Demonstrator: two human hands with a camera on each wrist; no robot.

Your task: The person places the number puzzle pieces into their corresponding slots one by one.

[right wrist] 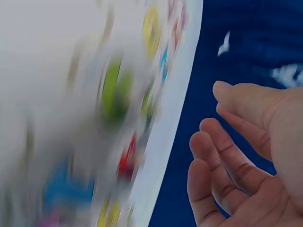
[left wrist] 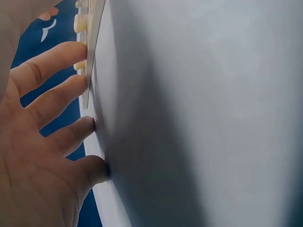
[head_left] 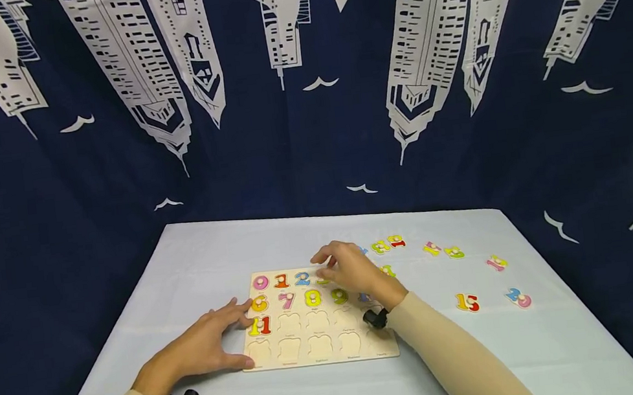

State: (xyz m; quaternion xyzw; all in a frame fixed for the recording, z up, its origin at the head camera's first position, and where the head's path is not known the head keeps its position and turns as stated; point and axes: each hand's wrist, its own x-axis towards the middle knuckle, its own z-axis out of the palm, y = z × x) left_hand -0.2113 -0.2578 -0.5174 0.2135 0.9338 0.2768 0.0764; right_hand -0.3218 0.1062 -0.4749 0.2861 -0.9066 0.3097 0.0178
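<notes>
A wooden number puzzle board (head_left: 323,361) lies on the table. My left hand (head_left: 206,340) touches its left edge with fingers spread and fairly straight. The left wrist view shows fingertips (left wrist: 78,85) against the board's side. My right hand (head_left: 354,271) is over the upper row, hiding some numbers. In the right wrist view, the right hand (right wrist: 251,161) has loosely bent fingers with nothing between them. Colourful pieces fill visible places in the upper rows, including a blue 2 (head_left: 302,279) and a green 8 (head_left: 313,298). An 11 (head_left: 259,326) sits in the third row, beside bare recesses.
Loose number pieces lie right of and behind the board: a 15 (head_left: 467,302), a 20 (head_left: 519,297), a pink-and-yellow piece (head_left: 496,262) and several others near the back. A white cloth (head_left: 183,258) covers the table. Dark blue printed fabric (head_left: 287,148) hangs behind it.
</notes>
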